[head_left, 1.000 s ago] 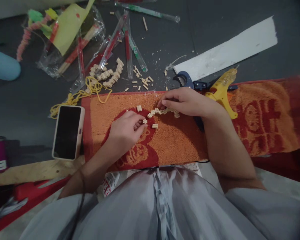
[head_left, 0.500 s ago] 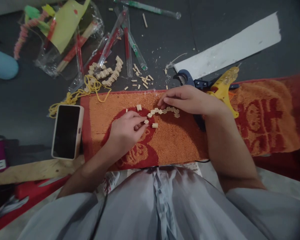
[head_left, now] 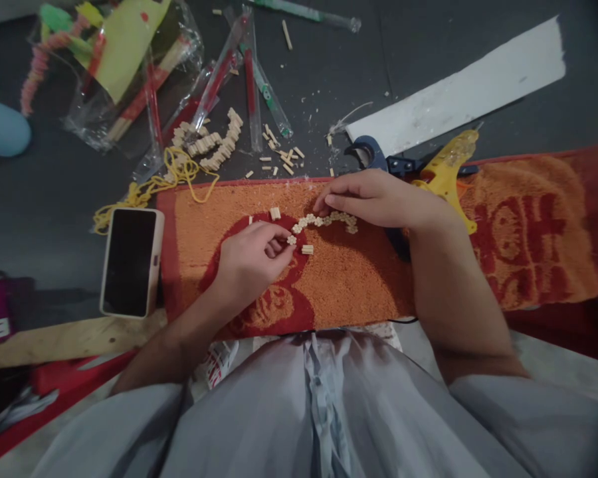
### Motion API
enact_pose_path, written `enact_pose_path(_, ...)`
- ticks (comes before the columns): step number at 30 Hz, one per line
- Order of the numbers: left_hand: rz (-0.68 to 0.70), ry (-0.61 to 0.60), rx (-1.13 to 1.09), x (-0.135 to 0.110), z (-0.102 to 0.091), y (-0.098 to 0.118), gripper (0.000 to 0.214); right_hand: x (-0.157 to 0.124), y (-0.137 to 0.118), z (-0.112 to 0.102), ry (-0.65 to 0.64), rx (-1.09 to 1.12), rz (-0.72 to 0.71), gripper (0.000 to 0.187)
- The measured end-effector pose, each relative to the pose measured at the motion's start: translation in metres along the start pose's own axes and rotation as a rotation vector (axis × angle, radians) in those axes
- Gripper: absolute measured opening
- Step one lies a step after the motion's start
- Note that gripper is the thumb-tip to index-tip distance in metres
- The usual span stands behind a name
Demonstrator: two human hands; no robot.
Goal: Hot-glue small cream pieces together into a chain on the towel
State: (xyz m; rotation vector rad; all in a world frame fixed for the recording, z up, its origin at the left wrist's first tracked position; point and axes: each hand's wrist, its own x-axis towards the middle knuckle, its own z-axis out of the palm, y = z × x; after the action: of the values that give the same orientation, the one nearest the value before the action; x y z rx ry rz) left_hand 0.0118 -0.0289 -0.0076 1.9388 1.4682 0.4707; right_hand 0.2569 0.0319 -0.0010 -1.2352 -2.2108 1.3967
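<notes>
Thumb and fingertips of my left hand [head_left: 254, 255] pinch a small flower-shaped bundle of short wooden sticks [head_left: 292, 239]. That bundle is at the left end of a curved row of similar bundles [head_left: 319, 220] on the orange and red towel [head_left: 359, 285]; I cannot tell whether it touches the row. My right hand [head_left: 366, 198] rests over the row's upper edge, fingers bent and close together; whether its fingertips grip a bundle is hidden. One bundle [head_left: 307, 249] lies on its side just below, and another bundle [head_left: 276, 213] lies above my left hand.
A phone [head_left: 132, 262] lies left of the towel, below yellow string [head_left: 144, 196]. Loose stick pieces [head_left: 288, 158] and joined bundles [head_left: 222, 146] lie beyond the towel. A yellow glue gun [head_left: 448, 166], a dark blue cutter [head_left: 371, 151] and a white board [head_left: 468, 83] are at the right.
My left hand's fingers have shifted slightly around the small bundle, which now sits a little higher toward the row's end. The right hand stays almost still.
</notes>
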Motion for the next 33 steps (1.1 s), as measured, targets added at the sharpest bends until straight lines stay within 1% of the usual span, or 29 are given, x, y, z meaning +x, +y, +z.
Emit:
enact_pose_path(4, 0.010, 0.001, 0.011, -0.0005, 0.0025, -0.0016, 0.007, 0.0000, -0.0007, -0.0011, -0.012, -0.010, -0.008, 0.031)
enact_pose_path(9, 0.053, -0.005, 0.036, -0.0009, 0.0052, -0.0041, 0.015, -0.0004, -0.0026, -0.0010, -0.010, -0.025, -0.009, 0.029)
enact_pose_path(11, 0.094, 0.004, 0.085, -0.0011, 0.0055, -0.0043, 0.016, -0.0004, -0.0029, -0.0010, -0.013, -0.032, -0.011, 0.029)
enact_pose_path(15, 0.229, 0.066, 0.193, -0.0013, 0.0054, -0.0041, 0.014, -0.0001, -0.0031, -0.0011, -0.012, -0.032, -0.011, 0.028)
enact_pose_path(18, 0.269, 0.070, 0.214, -0.0016, 0.0062, -0.0046, 0.016, 0.0000, -0.0040, -0.0012, -0.011, -0.038, -0.001, 0.027)
enact_pose_path(22, 0.297, 0.086, 0.238, -0.0017, 0.0078, -0.0058, 0.020, -0.0006, -0.0063, -0.0019, -0.007, -0.031, 0.009, 0.026)
enact_pose_path(29, 0.305, 0.109, 0.242, -0.0017, 0.0097, -0.0075, 0.025, -0.0009, -0.0079, -0.0021, 0.003, -0.054, 0.014, 0.027)
enact_pose_path(33, 0.301, 0.099, 0.232, -0.0016, 0.0099, -0.0081, 0.025, -0.0004, -0.0071, -0.0015, -0.012, -0.078, 0.005, 0.028)
